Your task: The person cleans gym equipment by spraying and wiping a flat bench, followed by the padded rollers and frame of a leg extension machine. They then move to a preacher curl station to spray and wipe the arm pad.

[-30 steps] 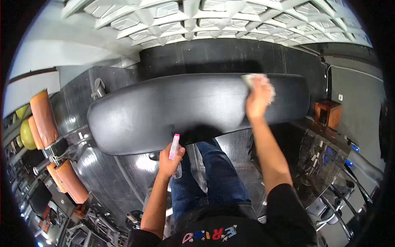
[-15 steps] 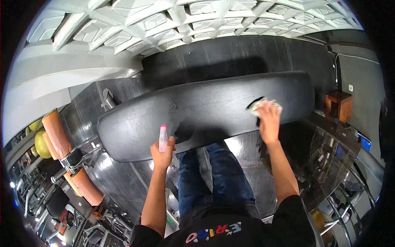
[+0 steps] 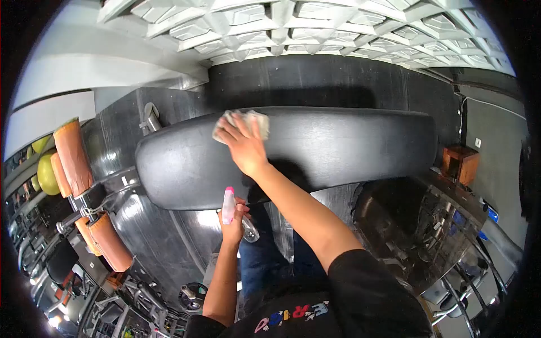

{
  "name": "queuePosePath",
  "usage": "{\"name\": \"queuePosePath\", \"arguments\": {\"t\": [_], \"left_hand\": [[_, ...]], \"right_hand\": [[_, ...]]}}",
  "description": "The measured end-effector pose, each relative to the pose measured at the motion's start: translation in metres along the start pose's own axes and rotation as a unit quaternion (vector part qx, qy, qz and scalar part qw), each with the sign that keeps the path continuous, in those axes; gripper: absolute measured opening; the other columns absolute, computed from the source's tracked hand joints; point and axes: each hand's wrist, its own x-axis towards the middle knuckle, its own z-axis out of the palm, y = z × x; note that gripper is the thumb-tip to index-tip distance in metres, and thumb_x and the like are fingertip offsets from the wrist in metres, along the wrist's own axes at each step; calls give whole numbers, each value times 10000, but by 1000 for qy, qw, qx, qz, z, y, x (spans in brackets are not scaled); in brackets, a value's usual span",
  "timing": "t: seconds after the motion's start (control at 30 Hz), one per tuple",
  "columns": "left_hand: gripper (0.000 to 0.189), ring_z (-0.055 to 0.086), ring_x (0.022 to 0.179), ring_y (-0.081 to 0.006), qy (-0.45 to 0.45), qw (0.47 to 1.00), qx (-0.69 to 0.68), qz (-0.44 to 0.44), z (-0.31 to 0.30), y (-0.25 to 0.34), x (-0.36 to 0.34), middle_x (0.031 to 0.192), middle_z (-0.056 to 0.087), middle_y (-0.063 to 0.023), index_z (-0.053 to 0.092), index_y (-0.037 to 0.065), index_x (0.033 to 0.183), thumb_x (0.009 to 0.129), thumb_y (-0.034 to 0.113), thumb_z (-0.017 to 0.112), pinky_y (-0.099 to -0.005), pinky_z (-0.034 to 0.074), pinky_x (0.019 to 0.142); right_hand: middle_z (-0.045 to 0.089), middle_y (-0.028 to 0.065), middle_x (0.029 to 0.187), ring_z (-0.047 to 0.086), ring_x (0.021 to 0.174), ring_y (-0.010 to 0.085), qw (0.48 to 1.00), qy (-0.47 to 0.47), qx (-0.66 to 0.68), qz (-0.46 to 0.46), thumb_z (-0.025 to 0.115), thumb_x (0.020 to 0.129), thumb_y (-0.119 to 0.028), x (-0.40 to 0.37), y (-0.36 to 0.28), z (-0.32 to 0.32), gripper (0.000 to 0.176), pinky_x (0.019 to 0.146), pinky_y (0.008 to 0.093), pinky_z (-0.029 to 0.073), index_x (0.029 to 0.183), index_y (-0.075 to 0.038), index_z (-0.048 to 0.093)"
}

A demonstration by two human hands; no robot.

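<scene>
A long black padded bench [image 3: 349,141] stretches across the head view in front of me. My right hand [image 3: 246,147] presses a crumpled pale cloth [image 3: 260,123] against the bench top near its far edge, left of the middle. The fingers are spread over the cloth. At the bench's near edge, my left hand [image 3: 231,224] is wrapped around a spray bottle [image 3: 228,207] with a white and pink head. The bottle's clear body shows below the fingers, partly hidden by them.
Orange foam rollers [image 3: 73,158] on a metal frame stand at the left, by the bench's end. A dark glossy tabletop [image 3: 434,236] lies at the right, with a small wooden box [image 3: 460,163] beyond it. A white patterned wall [image 3: 293,28] rises behind.
My right hand has swept the cloth from the bench's right part to the left, towards the far edge. The left hand has shifted slightly down, and the spray bottle has turned, showing its clear body.
</scene>
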Motion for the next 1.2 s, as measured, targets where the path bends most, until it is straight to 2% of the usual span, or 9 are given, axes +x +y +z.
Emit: {"name": "queuePosePath", "arguments": {"t": [0.13, 0.23, 0.33, 0.53, 0.63, 0.83, 1.0, 1.13, 1.2], "left_hand": [[386, 591, 652, -145, -4, 996, -12, 85, -48, 9, 27, 737, 578, -37, 564, 27, 1078, 929, 374, 643, -294, 496, 593], [325, 597, 601, -138, -13, 996, -24, 86, -97, 20, 55, 678, 576, -28, 623, 26, 1016, 918, 333, 654, -291, 478, 561], [312, 596, 562, -136, -93, 992, 75, 36, -135, 35, 82, 625, 578, -27, 655, 16, 945, 905, 325, 666, -294, 476, 547], [368, 609, 557, -159, -228, 948, 213, -59, -152, 55, 121, 614, 582, -43, 662, 13, 890, 896, 382, 661, -305, 488, 543], [363, 602, 558, -158, -252, 945, 156, -136, -153, 60, 138, 686, 601, -42, 640, 19, 927, 903, 381, 647, -319, 506, 534], [383, 585, 606, -136, -270, 946, 79, -161, -159, 51, 150, 870, 625, -58, 590, 18, 1070, 910, 363, 641, -325, 532, 509], [406, 574, 580, -138, -260, 950, 76, -157, -158, 50, 155, 865, 629, -60, 583, 11, 1092, 916, 373, 637, -325, 528, 496], [455, 559, 564, -134, -275, 947, 45, -161, -157, 47, 157, 881, 620, -78, 529, 11, 1238, 934, 339, 608, -312, 514, 480], [418, 557, 565, -131, -265, 949, 38, -164, -155, 54, 153, 878, 626, -72, 553, 17, 1188, 932, 343, 611, -317, 520, 484]], "right_hand": [[496, -20, 1454, 325, 1441, 245, 999, -41, 4, 4, 547, 867, -93, 20, -10, 7, 448, 1175, 565, 187, 1303, -193, 573], [525, -24, 1411, 383, 1405, 248, 995, -56, -13, -83, 648, 751, -11, -34, 15, -22, 459, 1142, 568, 281, 1171, -197, 649], [551, 45, 1357, 449, 1323, 314, 990, -106, -86, -15, 662, 745, -13, -90, 51, -77, 451, 1079, 548, 337, 1162, -184, 648], [552, 138, 1394, 481, 1298, 396, 938, 123, -230, 229, 506, 875, 22, -112, 104, -102, 456, 1099, 543, 292, 1307, -100, 585], [607, 158, 1300, 542, 1202, 390, 929, 247, -202, 190, 555, 832, -6, -54, 81, -58, 382, 1008, 514, 354, 1203, -58, 633], [599, 87, 1320, 477, 1299, 359, 991, 70, -101, 45, 578, 799, 14, 29, -56, 29, 415, 1047, 566, 339, 1178, -144, 638], [522, 15, 1416, 408, 1376, 315, 994, -79, -59, -56, 638, 768, -29, -49, -39, 1, 439, 1082, 567, 333, 1178, -187, 650], [544, 150, 1319, 441, 1314, 375, 977, -86, -178, 84, 558, 797, 3, -77, 20, -74, 406, 1066, 573, 324, 1170, -139, 633], [523, 138, 1406, 467, 1264, 399, 946, 77, -265, 171, 512, 855, -3, -79, 59, -69, 394, 1047, 564, 303, 1206, -128, 639]]}}
